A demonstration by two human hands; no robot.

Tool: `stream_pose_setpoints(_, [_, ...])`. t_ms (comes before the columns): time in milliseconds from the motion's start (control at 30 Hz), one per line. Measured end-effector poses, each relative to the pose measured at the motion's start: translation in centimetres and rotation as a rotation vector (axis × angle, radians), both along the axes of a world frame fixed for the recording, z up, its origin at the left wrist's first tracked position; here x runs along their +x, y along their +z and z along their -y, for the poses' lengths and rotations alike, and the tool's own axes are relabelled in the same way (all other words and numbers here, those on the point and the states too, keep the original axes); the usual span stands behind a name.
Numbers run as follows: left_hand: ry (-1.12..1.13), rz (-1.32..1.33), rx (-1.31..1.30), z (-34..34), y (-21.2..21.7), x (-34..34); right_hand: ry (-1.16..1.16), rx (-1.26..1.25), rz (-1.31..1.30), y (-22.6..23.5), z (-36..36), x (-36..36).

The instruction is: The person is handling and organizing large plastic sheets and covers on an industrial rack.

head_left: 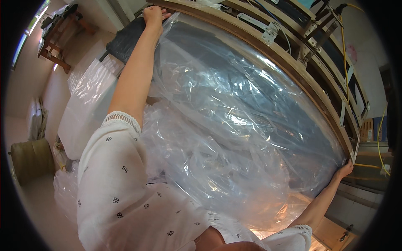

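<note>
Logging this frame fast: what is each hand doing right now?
Left hand: closed on the top corner of the large clear plastic bag over the dark flat panel.
Right hand: gripping the bag's lower corner by the wooden rack.

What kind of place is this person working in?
Probably a small workshop or packing room. Both hands, left hand and right hand, stretch a clear plastic sheet over a big wooden frame fitted with metal brackets and yellow cables; more bagged bundles sit nearby.

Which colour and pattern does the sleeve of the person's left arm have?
White with small dark motifs and a lace cuff, on the sleeve; head view.
</note>
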State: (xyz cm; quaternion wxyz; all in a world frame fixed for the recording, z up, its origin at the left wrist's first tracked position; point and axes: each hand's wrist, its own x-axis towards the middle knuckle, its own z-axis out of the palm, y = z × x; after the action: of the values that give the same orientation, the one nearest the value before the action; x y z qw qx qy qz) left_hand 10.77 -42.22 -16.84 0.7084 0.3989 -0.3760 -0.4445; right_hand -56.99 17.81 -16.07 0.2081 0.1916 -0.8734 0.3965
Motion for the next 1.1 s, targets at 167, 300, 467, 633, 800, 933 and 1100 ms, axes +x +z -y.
stream_pose_setpoints(167, [0.182, 0.3, 0.002, 0.2, 0.3, 2.2, 0.073, -0.092, 0.017, -0.2, 0.2, -0.7])
stream_pose_setpoints(300, [0.222, 0.36, -0.037, 0.4, 0.0, 2.9, 0.092, -0.104, 0.083, 0.5, 1.4, 0.8])
stream_pose_setpoints(467, [0.22, 0.286, -0.064, 1.0, -0.4, 2.3, -0.009, 0.048, -0.024, -0.4, -0.4, -1.6])
stream_pose_setpoints(633, [0.333, 0.432, -0.02, 2.0, -0.9, 3.4, -0.042, -0.003, -0.034, -0.2, 0.8, -0.6])
stream_pose_setpoints(800, [0.557, 0.877, 0.063, 0.9, -0.4, 1.6, -0.006, -0.008, 0.0, 0.5, 0.9, 0.0])
stream_pose_setpoints(933, [-0.237, 1.275, -0.134, -2.9, 1.3, 1.6, -0.14, 0.429, 0.055, 2.3, 2.0, 3.9])
stream_pose_setpoints(1100, [-0.297, 0.38, -0.082, -8.6, 7.4, 4.3, 0.522, 0.09, 0.321, 3.4, -0.8, 8.3])
